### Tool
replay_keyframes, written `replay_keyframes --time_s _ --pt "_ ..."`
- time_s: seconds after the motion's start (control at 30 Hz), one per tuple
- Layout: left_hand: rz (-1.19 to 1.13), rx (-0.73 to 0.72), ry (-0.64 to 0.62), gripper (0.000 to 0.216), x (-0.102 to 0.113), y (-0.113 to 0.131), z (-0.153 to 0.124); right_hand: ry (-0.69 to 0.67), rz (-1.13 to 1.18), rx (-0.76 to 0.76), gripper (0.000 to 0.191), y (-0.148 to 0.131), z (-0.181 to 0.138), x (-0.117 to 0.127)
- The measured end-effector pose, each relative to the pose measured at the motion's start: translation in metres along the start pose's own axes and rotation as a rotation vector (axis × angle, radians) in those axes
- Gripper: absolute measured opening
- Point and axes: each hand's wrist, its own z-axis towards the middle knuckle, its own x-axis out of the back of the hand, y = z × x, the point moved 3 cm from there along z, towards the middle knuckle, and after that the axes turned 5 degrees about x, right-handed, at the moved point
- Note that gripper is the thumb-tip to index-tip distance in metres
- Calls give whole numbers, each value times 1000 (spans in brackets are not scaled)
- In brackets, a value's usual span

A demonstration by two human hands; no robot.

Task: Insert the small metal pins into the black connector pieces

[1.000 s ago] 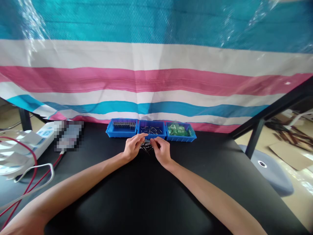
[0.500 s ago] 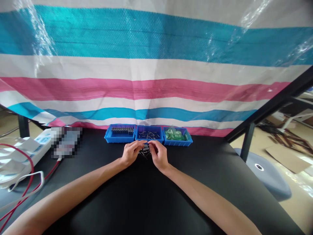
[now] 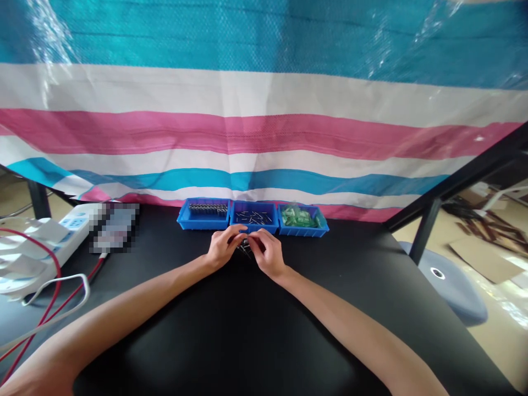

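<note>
My left hand (image 3: 223, 246) and my right hand (image 3: 267, 252) meet fingertip to fingertip in front of the middle blue bin (image 3: 264, 226). Both are closed in a pinch. What lies between the fingertips is too small and covered to make out. Just under the hands, a small heap of shiny metal pieces (image 3: 244, 248) rests on the black table, partly hidden by the fingers. Thin metal pins (image 3: 252, 215) lie scattered inside the middle bin. In the left blue bin (image 3: 202, 224), small metal cylinders (image 3: 208, 209) stand in rows. Green plastic packets (image 3: 299, 216) fill the right blue bin (image 3: 304, 231).
On the left of the black table (image 3: 185, 341) lie a white power strip (image 3: 78, 220) with plugs, a blurred-out device (image 3: 117, 228) and red and white cables (image 3: 84, 291). A striped sheet (image 3: 247, 132) hangs behind the bins. A grey stool (image 3: 454, 291) stands beyond the right edge.
The camera view has tilted down slightly, so the sheet and bins sit higher in the picture. My fingertips have drawn closer together over the metal heap.
</note>
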Motion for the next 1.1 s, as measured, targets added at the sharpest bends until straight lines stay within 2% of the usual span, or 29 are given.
replay_keyframes --time_s 0.2,0.37,0.7,1.1 --pt "42 21 50 17 2 2 2 83 8 -55 15 1 0 4" --pt "19 23 48 10 3 6 5 93 -2 -74 15 1 0 4" --pt "37 58 105 12 5 5 6 104 9 -80 14 2 -1 5" --pt "12 -68 158 11 6 9 6 80 -6 -59 16 3 2 4"
